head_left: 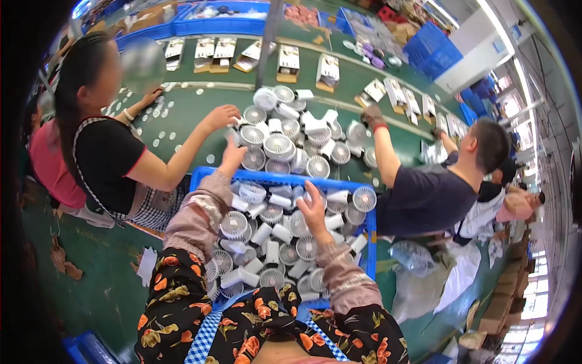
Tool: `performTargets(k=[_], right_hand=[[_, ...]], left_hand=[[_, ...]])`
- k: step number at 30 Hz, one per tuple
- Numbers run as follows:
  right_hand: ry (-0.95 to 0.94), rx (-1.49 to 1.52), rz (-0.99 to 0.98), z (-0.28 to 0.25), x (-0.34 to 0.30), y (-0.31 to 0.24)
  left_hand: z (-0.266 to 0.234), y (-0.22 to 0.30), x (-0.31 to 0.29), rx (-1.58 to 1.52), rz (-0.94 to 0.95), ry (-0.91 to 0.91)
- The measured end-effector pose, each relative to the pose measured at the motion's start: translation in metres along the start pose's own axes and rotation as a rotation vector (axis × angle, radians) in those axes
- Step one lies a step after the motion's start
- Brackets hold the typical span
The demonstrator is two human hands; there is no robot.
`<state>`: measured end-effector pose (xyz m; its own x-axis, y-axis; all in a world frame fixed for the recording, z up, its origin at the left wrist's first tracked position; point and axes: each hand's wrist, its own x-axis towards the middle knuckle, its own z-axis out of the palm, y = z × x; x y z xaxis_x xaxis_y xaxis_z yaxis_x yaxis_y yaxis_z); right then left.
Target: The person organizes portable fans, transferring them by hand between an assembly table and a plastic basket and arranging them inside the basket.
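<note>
My left hand (232, 156) reaches over the far left edge of a blue crate (279, 177), its fingers stretched toward a pile of small white handheld fans (279, 145) on the green worktable. A whitish piece shows at its fingertips, too small to tell whether it is touched. Inside the crate lie many more white handheld fans (271, 212), heaped at all angles with round grilles and stubby handles. Above them hovers my right hand (312, 213), fingers apart, with nothing visible in it.
At the left, a co-worker's hand (221, 116) is close to the fan pile; white discs (159, 113) lie nearby. A gloved co-worker's hand (372, 116) is right of the pile. Open boxes (288, 63) line the table beyond. A metal post (267, 48) rises behind.
</note>
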<state>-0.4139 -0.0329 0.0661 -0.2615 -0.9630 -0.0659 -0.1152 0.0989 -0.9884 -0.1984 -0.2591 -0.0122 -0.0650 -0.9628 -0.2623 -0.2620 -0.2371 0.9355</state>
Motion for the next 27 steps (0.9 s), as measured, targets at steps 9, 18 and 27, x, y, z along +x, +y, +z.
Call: performTargets(k=[9,18,27], right_hand=[[0.117,-0.045,0.221,-0.084,-0.189,-0.004],[0.096,-0.711,-0.745,-0.105,-0.194,-0.233],[0.395,-0.714,-1.716,-0.094,-0.217,-0.376]], left_hand=[[-0.056,0.066,-0.223,-0.195,0.198,0.033],[-0.049,0.001,-0.367,-0.041,0.162,-0.113],[-0.022,0.017,-0.395,-0.081,0.195,-0.158]])
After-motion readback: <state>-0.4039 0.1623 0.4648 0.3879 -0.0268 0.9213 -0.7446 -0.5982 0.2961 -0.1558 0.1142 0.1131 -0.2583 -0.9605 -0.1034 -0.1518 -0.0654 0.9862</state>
